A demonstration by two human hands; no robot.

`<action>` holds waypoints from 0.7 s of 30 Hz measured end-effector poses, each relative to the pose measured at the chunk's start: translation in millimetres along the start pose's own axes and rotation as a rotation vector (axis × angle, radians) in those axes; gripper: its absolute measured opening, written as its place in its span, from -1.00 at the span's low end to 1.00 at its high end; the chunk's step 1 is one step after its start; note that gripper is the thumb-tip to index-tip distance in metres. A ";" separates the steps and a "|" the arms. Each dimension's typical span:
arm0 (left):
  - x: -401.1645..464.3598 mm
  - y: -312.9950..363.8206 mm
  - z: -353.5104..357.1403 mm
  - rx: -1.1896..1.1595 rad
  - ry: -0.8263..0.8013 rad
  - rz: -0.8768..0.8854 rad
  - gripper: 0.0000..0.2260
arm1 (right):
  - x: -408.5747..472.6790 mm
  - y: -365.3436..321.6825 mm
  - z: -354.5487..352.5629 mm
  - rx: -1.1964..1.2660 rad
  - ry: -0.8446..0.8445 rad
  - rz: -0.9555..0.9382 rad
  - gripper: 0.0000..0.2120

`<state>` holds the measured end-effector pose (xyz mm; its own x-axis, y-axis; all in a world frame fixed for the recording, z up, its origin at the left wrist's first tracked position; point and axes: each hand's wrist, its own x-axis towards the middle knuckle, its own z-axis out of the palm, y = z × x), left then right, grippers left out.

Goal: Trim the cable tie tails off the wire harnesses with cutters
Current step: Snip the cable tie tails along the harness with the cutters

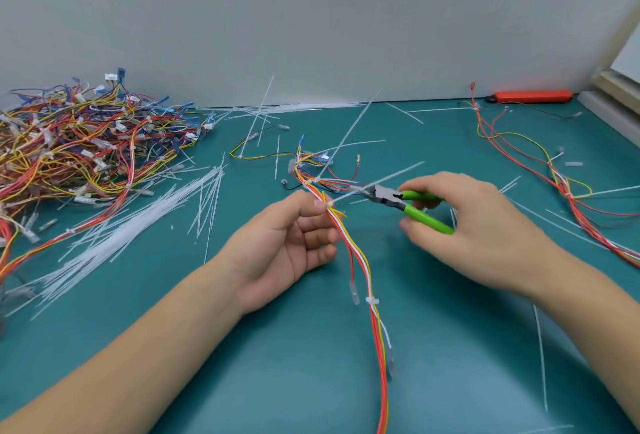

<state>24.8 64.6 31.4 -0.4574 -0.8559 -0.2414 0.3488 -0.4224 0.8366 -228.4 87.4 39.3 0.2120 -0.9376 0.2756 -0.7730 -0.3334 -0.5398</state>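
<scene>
The left hand (287,239) pinches the harness (360,260) mid-table right at the tie; the right hand (464,225) grips the green cutters (398,203), blades around the tail (381,179); probably best to slide closer to the tie head for a flush cut, clear of wires.

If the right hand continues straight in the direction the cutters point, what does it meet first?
Probably the uncut cable tie tail crossing just ahead of the cutters in the right hand, though depth is unclear.

Bright even overhead light, soft shadows under forearms, wide-angle bending at edges, slight blur throughout
</scene>
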 end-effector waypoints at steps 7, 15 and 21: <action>1.6 -0.1 -1.4 -0.056 0.036 0.019 -0.95 | -0.2 9.8 -11.6 -0.028 -0.130 -0.030 -0.66; 2.4 1.1 -1.8 -0.082 0.033 0.012 -0.90 | 3.0 -2.8 -23.8 0.580 -0.116 0.224 -0.82; 2.9 0.3 -0.2 -0.089 0.042 0.002 -0.88 | 0.6 -5.0 -27.1 1.198 -0.561 0.552 -0.64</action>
<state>23.8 61.9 30.8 -0.4229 -0.8675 -0.2619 0.4216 -0.4442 0.7905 -240.7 91.1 63.7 0.4780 -0.7924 -0.3790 0.0686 0.4638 -0.8833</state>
